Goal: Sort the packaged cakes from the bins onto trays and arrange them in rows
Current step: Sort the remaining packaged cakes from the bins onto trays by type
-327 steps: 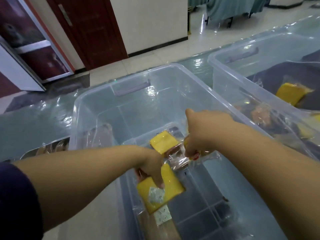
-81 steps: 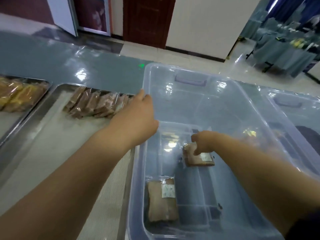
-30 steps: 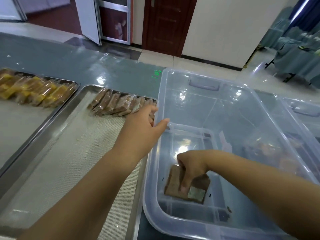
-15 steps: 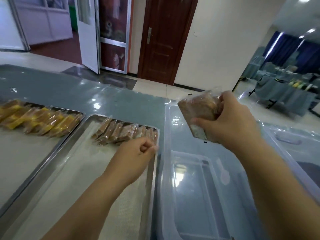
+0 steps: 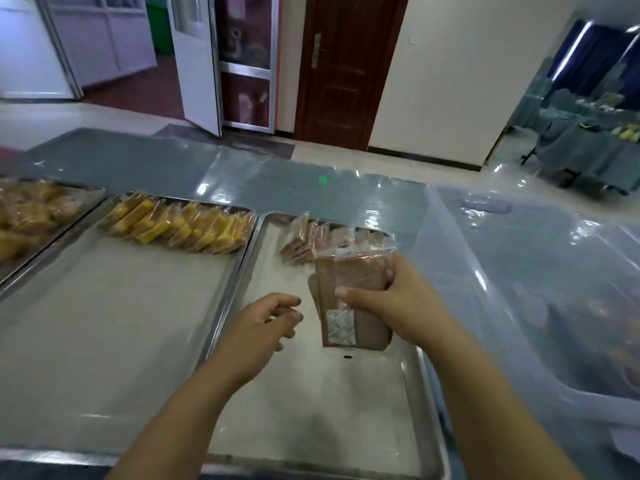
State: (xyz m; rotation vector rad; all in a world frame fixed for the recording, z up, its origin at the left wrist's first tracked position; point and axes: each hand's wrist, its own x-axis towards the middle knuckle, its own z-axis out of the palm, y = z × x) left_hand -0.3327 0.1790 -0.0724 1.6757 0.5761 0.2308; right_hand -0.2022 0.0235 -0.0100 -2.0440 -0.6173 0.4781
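My right hand (image 5: 394, 306) grips brown packaged cakes (image 5: 349, 292) in clear wrap, held upright above the right metal tray (image 5: 311, 410). It looks like two packets stacked together. My left hand (image 5: 266, 323) hovers just left of them over the same tray, fingers loosely curled and holding nothing. A row of brown packaged cakes (image 5: 308, 242) leans along the far edge of this tray. The middle tray (image 5: 104, 323) carries a row of yellow packaged cakes (image 5: 183, 226) at its far edge.
A third tray (image 5: 52, 230) with yellow-orange cakes sits at far left. A clear plastic bin (image 5: 519, 289) stands right of the trays, with another beyond it. The grey table (image 5: 277, 178) is covered in glossy film. Doors and a tiled floor lie behind.
My right hand has carried the brown cakes left from above the bin to over the right tray. My left hand has left the row of cakes and drawn back toward the packets.
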